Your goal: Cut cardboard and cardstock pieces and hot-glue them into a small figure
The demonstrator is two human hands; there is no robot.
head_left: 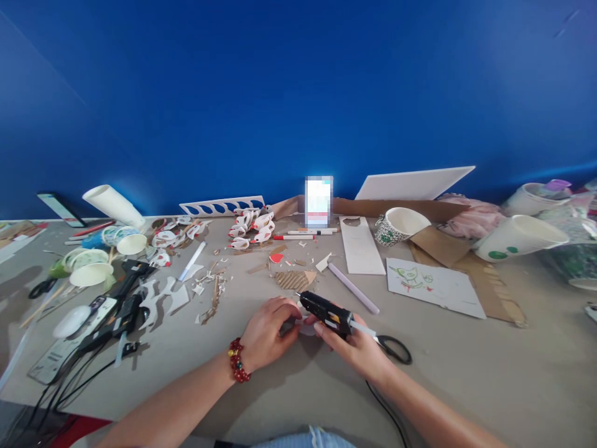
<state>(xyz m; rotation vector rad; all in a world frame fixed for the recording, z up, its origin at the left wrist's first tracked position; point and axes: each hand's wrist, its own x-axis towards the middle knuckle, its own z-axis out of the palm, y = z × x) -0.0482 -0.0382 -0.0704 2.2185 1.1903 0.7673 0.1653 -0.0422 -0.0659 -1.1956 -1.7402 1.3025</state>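
My right hand (366, 354) is wrapped around a black hot glue gun (323, 308), whose nozzle points to the upper left. A translucent glue stick (362, 328) juts from its back, and its cord runs down to the table's near side. Close beside it, my left hand (267, 331), with a red bead bracelet at the wrist, pinches a small white piece (306, 330), mostly hidden by the fingers. Black-handled scissors (396, 350) lie by my right hand. Just beyond the hands are a corrugated cardboard scrap (295, 279) and a lilac stick (353, 287).
Several white bird-like cutouts (252, 225) cluster at the back. More glue guns (125, 314) and a power strip (69, 348) with cables lie left. Paper cups (403, 225) and a bird drawing (433, 287) are right. A lit phone (318, 200) stands before the blue wall.
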